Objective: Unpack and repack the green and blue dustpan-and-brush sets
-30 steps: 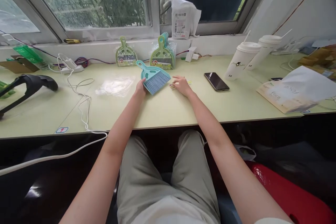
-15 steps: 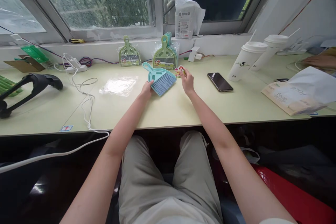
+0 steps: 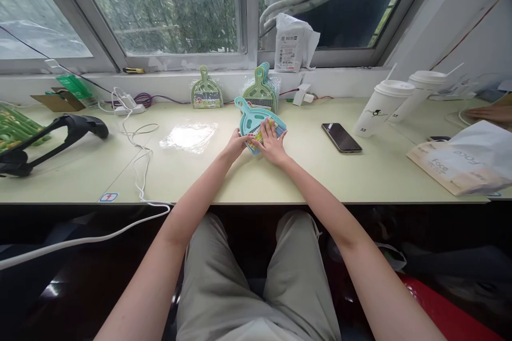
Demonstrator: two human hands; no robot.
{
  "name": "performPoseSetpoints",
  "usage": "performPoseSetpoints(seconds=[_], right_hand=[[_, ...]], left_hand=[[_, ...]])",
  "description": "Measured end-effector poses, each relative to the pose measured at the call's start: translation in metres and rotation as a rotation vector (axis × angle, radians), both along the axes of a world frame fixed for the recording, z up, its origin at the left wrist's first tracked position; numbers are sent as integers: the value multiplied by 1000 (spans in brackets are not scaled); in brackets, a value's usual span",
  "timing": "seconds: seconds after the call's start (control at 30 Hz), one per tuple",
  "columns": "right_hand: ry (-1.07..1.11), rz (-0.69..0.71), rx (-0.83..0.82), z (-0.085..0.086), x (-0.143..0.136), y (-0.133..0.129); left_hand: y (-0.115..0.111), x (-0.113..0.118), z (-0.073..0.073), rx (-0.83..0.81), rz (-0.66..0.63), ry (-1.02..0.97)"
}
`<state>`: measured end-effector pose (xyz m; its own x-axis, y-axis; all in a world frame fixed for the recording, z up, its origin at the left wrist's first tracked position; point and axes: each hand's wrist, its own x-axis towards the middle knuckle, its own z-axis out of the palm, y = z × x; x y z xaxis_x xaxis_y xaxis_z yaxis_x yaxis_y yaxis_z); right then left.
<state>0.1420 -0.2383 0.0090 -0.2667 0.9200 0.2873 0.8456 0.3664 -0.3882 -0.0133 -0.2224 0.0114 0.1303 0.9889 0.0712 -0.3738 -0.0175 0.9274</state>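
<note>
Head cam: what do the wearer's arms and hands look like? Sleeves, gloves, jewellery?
Both forearms are bare up to the bottom edge of the picture, with no sleeves in view. The left hand and right hand wear no gloves, and no watch, ring or bracelet shows. Light khaki trousers cover the lap.

A teal mini dustpan (image 3: 252, 120) with pale blue brush bristles is lying on the pale yellow-green table (image 3: 280, 170). Green dustpans (image 3: 262, 90) are standing behind it. A black phone (image 3: 341, 137) is shining darkly, and two white cups (image 3: 382, 106) are showing small black prints.
</note>
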Motion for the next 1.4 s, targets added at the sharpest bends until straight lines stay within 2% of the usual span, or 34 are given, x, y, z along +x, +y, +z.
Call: performPoseSetpoints(seconds=[0.13,0.23,0.27,0.4,0.47,0.53,0.63,0.73,0.8,0.9,0.93,0.97,1.0,1.07,1.13,1.17,1.27,1.33,1.4], right_hand=[[79,-66,-2,1,-4,0],[401,-230,-21,1,-5,2],[553,-241,-69,1,-5,3],[1175,-67,-347,-3,-1,7],[1429,-46,-400,-4,1,10],[1583,-3,-450,-4,4,12],[1636,94,-506,-2,8,15],[1655,80,-440,0,11,15],[1676,58,-387,1,15,16],[1695,23,-342,0,23,19],[1693,11,-335,-1,26,20],[1688,0,-331,-1,28,21],[1680,-12,-331,-2,30,22],[1657,-31,-341,-2,33,23],[1627,-40,-366,-2,33,23],[1610,-42,-381,-2,33,23],[1550,-36,-437,-1,31,21],[1500,-37,-485,-1,30,19],[1453,-38,-534,0,30,18]], left_hand=[[5,-3,-1,17,72,-19],[6,-4,0,31,61,-31],[5,-5,1,31,59,-36],[4,-7,3,18,82,-37],[4,-10,5,23,68,-26],[5,-12,6,57,27,-4],[5,-13,6,128,-22,75],[7,-16,7,161,12,250],[8,-23,8,186,177,478],[11,-42,9,202,621,984],[11,-49,8,163,725,1154],[12,-55,7,99,766,1305],[13,-60,6,24,745,1431],[13,-65,5,-66,603,1603],[13,-63,5,-31,493,1683],[13,-60,6,11,483,1701],[10,-53,9,85,561,1714],[8,-50,9,87,641,1720],[6,-51,8,65,661,1743]])
